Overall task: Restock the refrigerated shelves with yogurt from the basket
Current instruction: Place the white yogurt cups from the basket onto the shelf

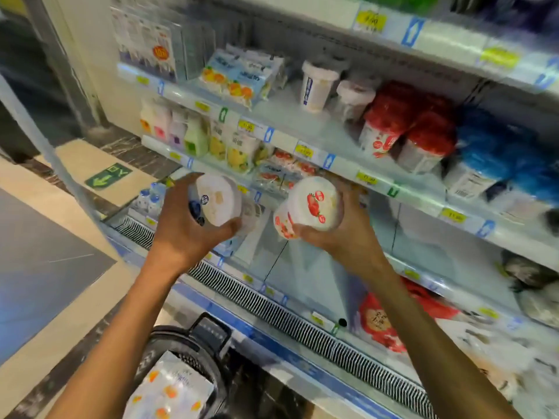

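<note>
My left hand (184, 225) grips a white yogurt cup with blue print (217, 204), tipped so its lid faces me. My right hand (341, 234) grips a white yogurt cup with strawberry print (311, 205), also tilted. Both cups are held in front of the refrigerated shelves (332, 137), about level with the middle shelf edge. Below, near my left forearm, the black basket (193, 346) stands on the floor with a white pack printed with orange fruit (169, 388) in it.
The shelf above my hands holds a tall white cup (317, 86), red-lidded tubs (402, 122) and blue-lidded tubs (496, 152). Small bottles (187, 134) and fruit packs fill the shelf at left. A vent grille (302, 325) runs along the cooler's front edge. Red packs (381, 322) lie low right.
</note>
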